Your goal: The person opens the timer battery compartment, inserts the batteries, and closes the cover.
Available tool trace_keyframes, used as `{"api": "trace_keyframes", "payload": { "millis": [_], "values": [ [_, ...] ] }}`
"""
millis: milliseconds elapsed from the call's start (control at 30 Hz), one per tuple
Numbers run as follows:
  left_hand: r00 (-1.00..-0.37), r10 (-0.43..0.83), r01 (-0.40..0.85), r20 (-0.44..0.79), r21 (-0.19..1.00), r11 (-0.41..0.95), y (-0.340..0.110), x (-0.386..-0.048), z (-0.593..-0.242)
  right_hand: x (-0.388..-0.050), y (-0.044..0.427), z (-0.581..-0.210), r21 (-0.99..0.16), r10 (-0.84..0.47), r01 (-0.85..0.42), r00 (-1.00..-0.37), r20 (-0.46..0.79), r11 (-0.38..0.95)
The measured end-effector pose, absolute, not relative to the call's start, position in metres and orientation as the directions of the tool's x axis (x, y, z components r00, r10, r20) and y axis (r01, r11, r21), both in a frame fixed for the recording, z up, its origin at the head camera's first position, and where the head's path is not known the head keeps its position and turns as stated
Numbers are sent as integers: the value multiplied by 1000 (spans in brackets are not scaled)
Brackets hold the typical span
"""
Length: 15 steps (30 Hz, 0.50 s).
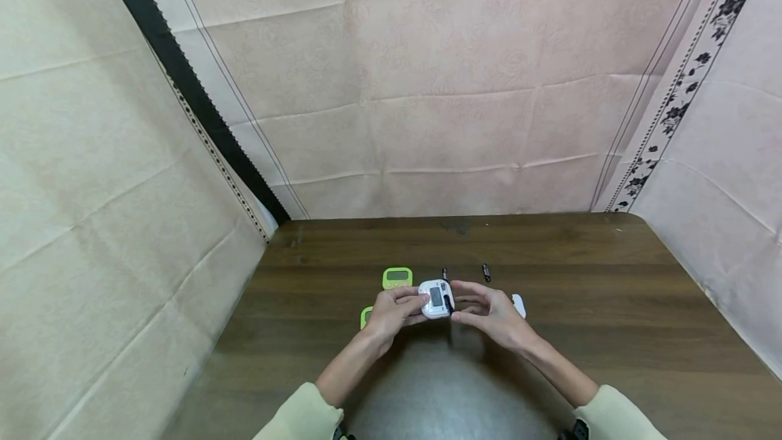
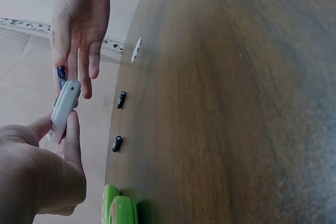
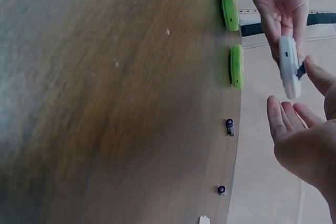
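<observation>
- The pale sleeves (image 1: 620, 416) of the person are nearest, and both arms reach forward over the brown wooden table (image 1: 330, 358).
- The left hand (image 1: 389, 313) has a firm pinch on one side of a small white digital device (image 1: 436, 296), thumb on the front and fingers behind it.
- The right hand (image 1: 497, 318) is at the other side, its fingers rather straight and well spread; its thumb touches a slim dark piece (image 3: 301, 70) at the front of the device. This piece is too small to tell exactly what it is.
- The white device is raised above the table, between the two hands, its grey display upward.
- One lime-green device (image 1: 365, 318) is partly hidden by the left hand; another lime-green device (image 1: 397, 278) lies just beyond.
- A small white flat piece (image 1: 518, 305) lies beyond the right wrist.
- Farther, two black batteries (image 1: 486, 272) lie apart from each other.
- Behind the table hangs a cream cloth (image 1: 452, 121) with fold lines.
</observation>
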<state>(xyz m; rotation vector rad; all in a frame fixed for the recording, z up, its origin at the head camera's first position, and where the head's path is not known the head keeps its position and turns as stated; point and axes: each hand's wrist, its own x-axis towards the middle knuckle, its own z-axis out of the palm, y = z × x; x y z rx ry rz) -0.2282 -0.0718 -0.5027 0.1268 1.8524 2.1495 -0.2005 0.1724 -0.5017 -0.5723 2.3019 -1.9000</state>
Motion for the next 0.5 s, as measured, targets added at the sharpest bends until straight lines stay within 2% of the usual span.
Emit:
{"api": "trace_keyframes", "payload": {
  "millis": [233,500],
  "values": [
    [-941,310,-176,-135,978,-109,-70,-225,-499,-203,170,-502,-961,-327,-240,-926,186,134],
    [-935,325,-189,-145,976,-108,-72,-224,-499,-206,170,-499,-975,-355,-190,-924,139,114]
  ]
}}
